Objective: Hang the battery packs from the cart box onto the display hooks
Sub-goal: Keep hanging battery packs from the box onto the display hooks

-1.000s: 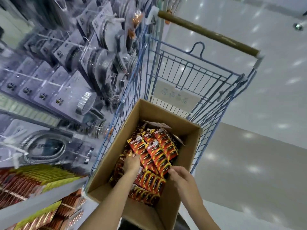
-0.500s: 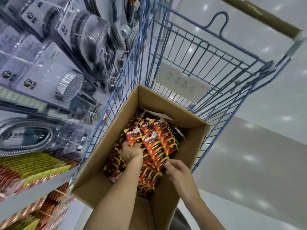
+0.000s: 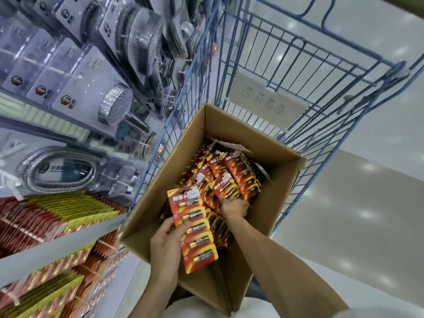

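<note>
An open cardboard box [image 3: 274, 204] stands in the blue wire cart [image 3: 296, 63] and holds several red battery packs [image 3: 231, 177] in a loose pile. My left hand [image 3: 165, 247] grips a long strip of red and yellow battery packs [image 3: 193, 228], lifted over the box's near left corner. My right hand [image 3: 234, 208] is down inside the box, its fingers curled into the packs of the pile. On the left, rows of red and yellow battery packs [image 3: 57, 216] hang on the display.
Packaged shower heads [image 3: 114, 104] and a coiled hose [image 3: 57, 168] hang on the display above the batteries, close against the cart's left side. A grey shelf rail [image 3: 57, 246] crosses between the battery rows. Shiny floor [image 3: 355, 203] lies to the right.
My left hand has come up out of the pile with a strip of packs and moved toward the near left corner. My right hand has reached deeper into the box.
</note>
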`<state>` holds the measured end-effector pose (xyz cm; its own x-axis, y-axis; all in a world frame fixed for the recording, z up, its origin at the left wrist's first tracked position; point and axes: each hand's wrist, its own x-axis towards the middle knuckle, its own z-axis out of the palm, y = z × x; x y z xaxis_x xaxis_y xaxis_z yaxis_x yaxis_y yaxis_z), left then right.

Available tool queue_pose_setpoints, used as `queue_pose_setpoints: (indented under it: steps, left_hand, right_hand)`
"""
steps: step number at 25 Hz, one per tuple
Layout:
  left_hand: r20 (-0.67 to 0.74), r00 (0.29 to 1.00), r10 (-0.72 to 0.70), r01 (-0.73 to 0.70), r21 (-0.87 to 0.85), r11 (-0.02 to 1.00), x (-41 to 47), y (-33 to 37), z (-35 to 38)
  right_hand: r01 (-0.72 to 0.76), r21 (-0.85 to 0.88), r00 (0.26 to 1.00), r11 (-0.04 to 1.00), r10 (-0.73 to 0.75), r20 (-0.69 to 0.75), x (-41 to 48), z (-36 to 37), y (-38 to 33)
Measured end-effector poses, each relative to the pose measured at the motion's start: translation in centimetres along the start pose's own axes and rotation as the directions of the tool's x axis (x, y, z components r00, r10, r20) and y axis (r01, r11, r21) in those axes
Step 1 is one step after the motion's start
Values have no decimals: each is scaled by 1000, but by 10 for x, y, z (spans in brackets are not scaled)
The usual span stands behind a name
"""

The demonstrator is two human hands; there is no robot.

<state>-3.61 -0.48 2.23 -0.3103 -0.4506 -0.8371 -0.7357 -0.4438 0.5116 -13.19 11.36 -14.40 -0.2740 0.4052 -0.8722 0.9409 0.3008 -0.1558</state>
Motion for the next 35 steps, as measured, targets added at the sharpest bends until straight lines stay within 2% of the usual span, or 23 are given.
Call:
queue_pose_setpoints:
  steps: [3, 7, 9, 12, 17, 22, 25, 28, 30, 35]
  left_hand:
    - [0, 999, -45, 45, -55, 997, -13, -6, -10]
    - [-11, 998, -56, 55, -99, 994, -17, -12, -23]
    - [-10, 998, -67, 66, -110, 992, -17, -14, -30]
    - [9, 998, -58, 59, -139, 989, -17, -13, -39]
    - [83, 996, 20, -7, -158, 987, -20, -5, -54]
    - [232, 970, 69, -13, -234, 972, -37, 7, -76]
    - [295, 946, 136, -40, -308, 951, -54, 12, -92]
    - [302, 922, 241, -122, -364, 923, -80, 9, -110]
    - [270, 910, 314, -191, -399, 897, -104, 1, -122]
    - [39, 876, 481, -403, -490, 773, -167, -41, -158]
  right_hand:
    - [68, 179, 993, 981, -50, -104, 0, 5, 13]
    - [62, 225, 995, 972, -42, -90, 12, 0, 12]
    - [65, 190, 992, 980, -43, -118, 12, 0, 10]
    - [121, 44, 982, 992, -113, -150, 4, 6, 20]
    - [159, 216, 984, 963, -173, 48, -11, 3, 32]
    - [199, 443, 923, 874, -319, 217, -79, -34, 41]
    - [238, 558, 832, 795, -464, 306, -138, -73, 54]
    - [324, 600, 715, 732, -605, 351, -193, -112, 70]
    - [366, 604, 626, 708, -668, 403, -225, -133, 81]
    - [459, 595, 375, 660, -751, 544, -286, -156, 105]
